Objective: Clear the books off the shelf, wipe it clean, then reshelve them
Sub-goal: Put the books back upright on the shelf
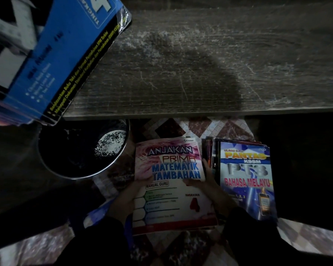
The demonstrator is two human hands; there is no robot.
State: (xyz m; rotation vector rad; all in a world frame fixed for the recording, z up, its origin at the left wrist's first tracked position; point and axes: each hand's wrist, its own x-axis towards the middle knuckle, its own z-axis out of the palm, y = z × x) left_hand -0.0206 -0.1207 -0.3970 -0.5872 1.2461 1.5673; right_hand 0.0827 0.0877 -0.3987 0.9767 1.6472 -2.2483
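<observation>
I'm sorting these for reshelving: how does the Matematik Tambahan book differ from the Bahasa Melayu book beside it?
The Matematik Tambahan book has a pink-and-white cover; the Bahasa Melayu book is mostly dark blue. The left hand and right hand grip the Matematik Tambahan book at its sides; no hand holds the Bahasa Melayu book, which tops a stack. Both face cover up, titles readable, over the tiled floor below the shelf.

shelf (200, 64): dark wood-grain, dusty, scratched | blue book (62, 54): tilted over shelf's left end | Matematik Tambahan book (161, 204): face-up below shelf front | PT3 book (246, 179): tops book stack (211, 154) just right
</observation>
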